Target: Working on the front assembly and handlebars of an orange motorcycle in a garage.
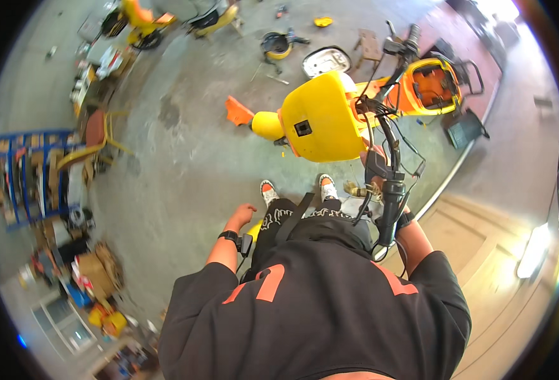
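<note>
A yellow-and-orange scooter (322, 117) stands in front of me, its front toward the left. Its handlebar (390, 145) is bare, with several black cables hanging loose about it. My right hand (376, 153) is behind the near end of the handlebar, by the edge of the yellow front panel. The bar and a black lever housing hide most of its fingers, so its grip does not show. My left hand (246, 213) hangs low beside my left thigh, fingers curled in, with nothing visible in it. A tan bundle (355, 189) sits just below the handlebar.
Beyond the scooter lie a white-lined tray-like cover (327, 61), a yellow-and-black round part (276, 45) and a small wooden stool (369, 45). A yellow-framed chair (99, 133) and a blue rack (36, 177) stand at left. A black bin (464, 128) is behind the scooter; a wooden door (482, 247) is at right.
</note>
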Demonstrator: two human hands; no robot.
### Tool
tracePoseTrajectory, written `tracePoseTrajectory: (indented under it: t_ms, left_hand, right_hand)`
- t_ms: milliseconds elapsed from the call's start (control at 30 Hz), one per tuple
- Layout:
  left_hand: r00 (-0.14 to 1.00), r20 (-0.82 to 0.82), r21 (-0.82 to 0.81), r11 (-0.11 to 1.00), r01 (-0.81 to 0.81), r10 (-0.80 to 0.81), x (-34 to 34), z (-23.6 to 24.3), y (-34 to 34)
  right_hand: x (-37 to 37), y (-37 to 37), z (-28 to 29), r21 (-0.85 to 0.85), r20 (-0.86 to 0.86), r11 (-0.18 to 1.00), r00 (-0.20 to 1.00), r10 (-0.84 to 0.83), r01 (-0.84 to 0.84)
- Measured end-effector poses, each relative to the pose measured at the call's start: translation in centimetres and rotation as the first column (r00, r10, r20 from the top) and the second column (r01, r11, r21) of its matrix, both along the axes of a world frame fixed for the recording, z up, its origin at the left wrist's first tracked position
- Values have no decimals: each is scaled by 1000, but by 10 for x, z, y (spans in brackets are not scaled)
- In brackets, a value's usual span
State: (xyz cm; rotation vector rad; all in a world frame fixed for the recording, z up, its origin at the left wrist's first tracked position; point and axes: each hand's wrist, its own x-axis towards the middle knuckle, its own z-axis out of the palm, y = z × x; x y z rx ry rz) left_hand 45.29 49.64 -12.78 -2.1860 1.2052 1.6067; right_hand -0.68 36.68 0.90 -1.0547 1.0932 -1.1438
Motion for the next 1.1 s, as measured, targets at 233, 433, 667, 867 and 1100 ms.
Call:
tracePoseTrajectory:
  t_ms: [233, 433, 667, 867, 1100]
  left_hand:
    - [956, -283, -154, 988, 32, -75, 91, -62, -121]
    - [932, -354, -119, 984, -132, 82, 173, -52, -185]
    - [882, -298, 268, 919, -290, 366, 221, -49, -223]
    - [798, -598, 30, 992, 119, -78, 132, -24, -341]
    - [663, -361, -500, 736, 456, -656, -50, 74, -421]
  right_hand:
    - [23, 70, 5, -13, -675, 853, 624, -392, 522]
    - [-11, 163, -34, 192, -76, 436, 456, -887, 879]
    - [75, 238, -2, 447, -421, 39, 248, -873, 894]
    - [157, 187, -27, 749, -278, 313, 706, -651, 584]
    - [174, 31, -96, 243, -651, 489, 514, -558, 838]
